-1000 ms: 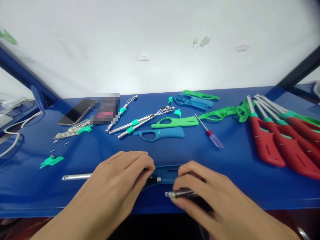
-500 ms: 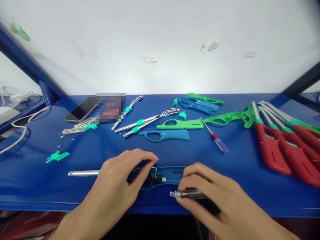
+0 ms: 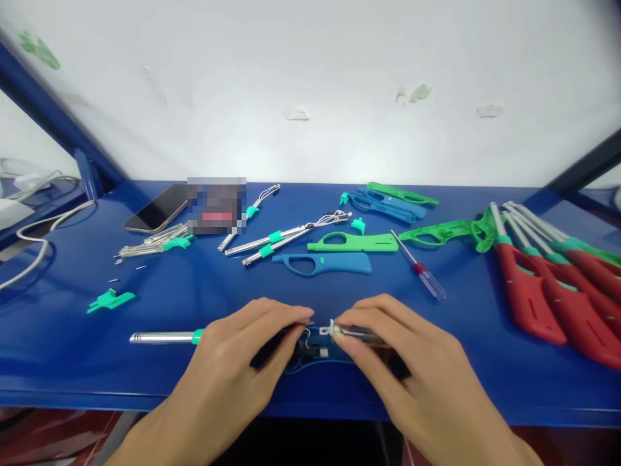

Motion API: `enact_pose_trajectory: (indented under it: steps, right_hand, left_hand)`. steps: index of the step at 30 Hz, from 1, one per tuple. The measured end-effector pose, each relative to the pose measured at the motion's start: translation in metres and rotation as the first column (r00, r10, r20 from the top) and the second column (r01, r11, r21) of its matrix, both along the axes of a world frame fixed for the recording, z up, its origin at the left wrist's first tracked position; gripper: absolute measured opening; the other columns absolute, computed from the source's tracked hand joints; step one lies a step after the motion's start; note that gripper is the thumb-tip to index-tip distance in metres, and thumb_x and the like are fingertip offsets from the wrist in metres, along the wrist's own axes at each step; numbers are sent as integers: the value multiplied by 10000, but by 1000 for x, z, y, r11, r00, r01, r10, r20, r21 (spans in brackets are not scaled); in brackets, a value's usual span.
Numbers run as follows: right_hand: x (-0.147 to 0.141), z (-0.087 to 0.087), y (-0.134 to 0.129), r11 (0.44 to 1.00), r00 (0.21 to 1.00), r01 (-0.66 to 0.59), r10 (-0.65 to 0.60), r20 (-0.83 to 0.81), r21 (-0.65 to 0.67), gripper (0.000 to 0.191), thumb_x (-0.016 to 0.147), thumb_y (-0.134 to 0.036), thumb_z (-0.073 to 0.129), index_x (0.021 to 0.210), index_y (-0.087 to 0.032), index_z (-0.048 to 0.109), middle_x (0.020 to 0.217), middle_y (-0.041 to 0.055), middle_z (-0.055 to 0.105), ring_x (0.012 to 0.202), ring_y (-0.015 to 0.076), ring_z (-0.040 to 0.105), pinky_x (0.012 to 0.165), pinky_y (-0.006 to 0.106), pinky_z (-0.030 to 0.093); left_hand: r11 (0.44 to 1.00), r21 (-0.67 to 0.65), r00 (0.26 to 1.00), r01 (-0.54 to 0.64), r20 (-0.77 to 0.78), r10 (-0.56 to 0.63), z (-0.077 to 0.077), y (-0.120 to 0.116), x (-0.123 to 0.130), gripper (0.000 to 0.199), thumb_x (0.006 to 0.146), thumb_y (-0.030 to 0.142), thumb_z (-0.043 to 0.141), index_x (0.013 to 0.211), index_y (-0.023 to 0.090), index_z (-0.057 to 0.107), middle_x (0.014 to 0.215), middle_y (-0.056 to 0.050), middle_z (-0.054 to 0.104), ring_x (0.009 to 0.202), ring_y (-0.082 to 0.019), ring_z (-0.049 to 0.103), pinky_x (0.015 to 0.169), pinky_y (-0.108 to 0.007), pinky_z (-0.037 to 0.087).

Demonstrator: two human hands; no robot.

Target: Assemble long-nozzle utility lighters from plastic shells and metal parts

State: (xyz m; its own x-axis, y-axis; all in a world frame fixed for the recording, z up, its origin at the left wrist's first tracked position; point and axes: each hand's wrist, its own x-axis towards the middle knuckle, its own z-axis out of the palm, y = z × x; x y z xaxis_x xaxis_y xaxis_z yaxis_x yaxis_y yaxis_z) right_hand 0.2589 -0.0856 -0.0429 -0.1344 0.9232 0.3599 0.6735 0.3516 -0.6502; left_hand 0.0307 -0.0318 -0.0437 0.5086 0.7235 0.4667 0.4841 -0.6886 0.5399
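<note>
An open blue lighter handle half [image 3: 317,367] lies at the table's front, with a thin wire and a black part with a pale end [image 3: 317,353] inside. From its left side runs a silver lighter tube [image 3: 162,337] with a teal collar. My left hand [image 3: 242,353] bends over the handle, thumb and forefinger closed near its upper edge; what they pinch is too small to make out. My right hand [image 3: 402,353] grips a lighter's fuel tank [image 3: 356,332], a see-through cylinder with a pale valve end pointing left, just above the handle. Its far end is hidden by my fingers.
Behind my hands lie blue [image 3: 323,264] and green handle shells [image 3: 354,243], silver tubes [image 3: 266,241] and a screwdriver [image 3: 427,278]. Several red lighters [image 3: 533,291] are heaped at right. At left are a phone [image 3: 158,207], clear tanks [image 3: 150,244] and a teal part [image 3: 111,300].
My right hand has moved up and slightly left, bringing the fuel tank from in front of the handle to above it. My left hand has shifted slightly, still over the handle.
</note>
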Motion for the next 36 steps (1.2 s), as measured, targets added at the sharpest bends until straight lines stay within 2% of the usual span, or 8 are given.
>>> enact_pose_trajectory:
  steps: [4,19,30,36]
  right_hand:
    - [-2,-2,1,1000,1000,13,-13,-11,-12,74,1076,-254,655,1089,-319,689,1028,-76,750,870,98,763,814,194,558]
    - [-1,-2,4,999,999,-51,51,-7,-15,112,1066,-232,676,1089,-333,718,1047,-83,769,886,96,766,855,172,549]
    - [-1,-5,4,1000,1000,-11,11,2,0,81,1081,-284,667,1124,-352,678,1040,-112,765,882,76,754,830,167,525]
    - [-1,-3,4,999,999,-43,43,-4,-20,81,1080,-271,669,1104,-347,685,1046,-108,768,894,80,757,839,181,524]
  left_hand:
    - [999,1,999,48,9,-48,0,0,0,175,1043,109,648,1110,228,757,1060,35,773,908,-66,740,878,-125,551]
    - [997,-2,997,71,-17,-71,-4,0,0,181,1065,101,623,1146,231,721,1074,23,733,952,-101,706,880,-201,546]
    - [993,-64,995,100,-6,-100,-1,0,0,220,1067,83,612,1149,261,711,1080,45,722,955,-83,690,884,-179,533]
    - [994,-65,996,85,-25,-87,-5,0,-3,273,1083,107,603,1271,286,686,1131,41,716,989,-86,691,913,-190,531]
